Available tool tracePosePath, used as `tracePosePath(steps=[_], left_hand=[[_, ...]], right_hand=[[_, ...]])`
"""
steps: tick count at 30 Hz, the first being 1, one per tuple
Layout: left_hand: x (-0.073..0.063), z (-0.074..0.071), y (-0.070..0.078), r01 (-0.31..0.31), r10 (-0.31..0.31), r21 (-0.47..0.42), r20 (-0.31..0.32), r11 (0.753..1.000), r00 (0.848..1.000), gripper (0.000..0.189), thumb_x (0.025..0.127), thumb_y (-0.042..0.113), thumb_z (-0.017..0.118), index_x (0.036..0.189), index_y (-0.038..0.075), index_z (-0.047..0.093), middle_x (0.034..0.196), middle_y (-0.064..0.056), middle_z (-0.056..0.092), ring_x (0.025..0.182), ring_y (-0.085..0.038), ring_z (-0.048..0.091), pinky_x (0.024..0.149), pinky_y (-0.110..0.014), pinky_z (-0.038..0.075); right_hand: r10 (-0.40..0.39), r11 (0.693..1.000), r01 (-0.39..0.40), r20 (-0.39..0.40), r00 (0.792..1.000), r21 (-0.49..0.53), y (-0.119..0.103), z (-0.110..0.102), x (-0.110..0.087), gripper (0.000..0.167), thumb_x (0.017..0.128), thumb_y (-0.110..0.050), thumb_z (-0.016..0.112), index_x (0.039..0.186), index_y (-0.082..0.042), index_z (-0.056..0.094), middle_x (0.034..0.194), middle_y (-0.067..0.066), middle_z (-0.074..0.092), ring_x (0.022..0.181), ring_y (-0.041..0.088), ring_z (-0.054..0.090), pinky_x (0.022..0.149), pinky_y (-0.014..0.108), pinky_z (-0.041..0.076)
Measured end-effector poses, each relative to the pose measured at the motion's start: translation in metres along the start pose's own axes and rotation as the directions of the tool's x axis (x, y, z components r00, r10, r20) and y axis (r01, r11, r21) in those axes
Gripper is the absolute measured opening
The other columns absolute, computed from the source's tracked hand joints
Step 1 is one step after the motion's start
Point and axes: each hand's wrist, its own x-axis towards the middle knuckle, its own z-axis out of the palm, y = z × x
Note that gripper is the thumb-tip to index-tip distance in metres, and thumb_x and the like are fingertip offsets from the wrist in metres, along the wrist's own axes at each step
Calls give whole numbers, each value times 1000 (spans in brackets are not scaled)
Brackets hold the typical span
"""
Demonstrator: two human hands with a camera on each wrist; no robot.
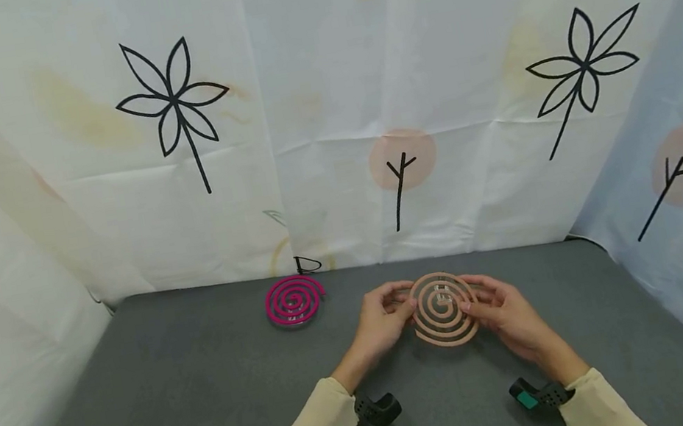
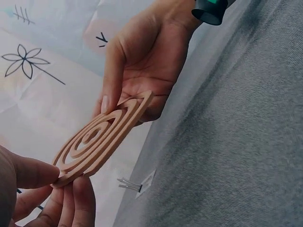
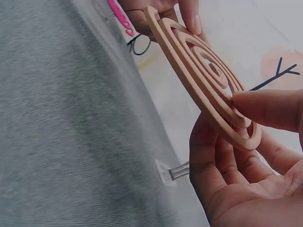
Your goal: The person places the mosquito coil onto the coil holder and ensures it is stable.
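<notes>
Both hands hold a tan mosquito coil (image 1: 445, 313), a flat spiral tilted up off the table. My left hand (image 1: 387, 319) pinches its left edge, thumb in front and fingers behind. On the opposite edge, my right hand (image 1: 511, 316) pinches it the same way; the right wrist view has this thumb on the near face of the coil (image 3: 184, 78). Behind the coil a small stand with metal prongs (image 3: 165, 173) sits on the table, partly hidden in the head view. Further left lies a bright pink mosquito coil (image 1: 294, 300), slightly above the tabletop.
A dark grey cloth-covered table (image 1: 198, 407) lies under the hands. White curtains (image 1: 310, 99) printed with flowers and twigs hang behind it and on both sides. Each wrist wears a black band (image 1: 380, 411).
</notes>
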Motion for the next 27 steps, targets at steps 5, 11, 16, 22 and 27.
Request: tracePosePath(steps=[5,11,16,22,27], left_hand=[[6,4,6,-7,7,-8,-32,1000,999,33,96,1,68,129,1,65,101,-13,68,86,-22,70,81,-54,59],[21,13,10,19,-23,-57,-57,998,998,40,94,3,71,134,4,63,107,-13,71,93,-24,72,84,-49,59],[34,23,7,47,-58,-130,-82,990,995,43,94,1,71,135,6,62,106,-13,73,96,-25,72,83,-37,60],[46,35,1,54,-77,-188,-121,981,990,44,93,-2,71,136,5,62,104,-13,74,90,-21,73,82,-39,60],[51,40,-2,56,-97,-233,-167,971,981,42,91,-4,71,132,1,64,101,-14,74,86,-17,72,78,-32,61]], right_hand=[[-19,999,21,-37,999,39,-7,-4,6,60,101,-4,63,151,9,32,121,8,66,99,14,69,78,30,60],[-18,996,27,-103,995,87,-17,-10,15,64,101,-7,64,153,8,30,116,-3,66,99,10,68,77,25,59],[-10,988,31,-137,990,151,-22,-16,23,63,101,-8,64,153,7,30,115,-6,66,102,7,67,80,23,58],[18,985,16,-194,981,171,-20,-24,31,60,102,-7,63,153,6,32,109,-6,67,98,6,67,79,22,57],[42,984,-1,-234,971,175,-16,-25,34,63,101,-8,65,153,5,33,105,-7,68,92,5,66,77,22,56]])
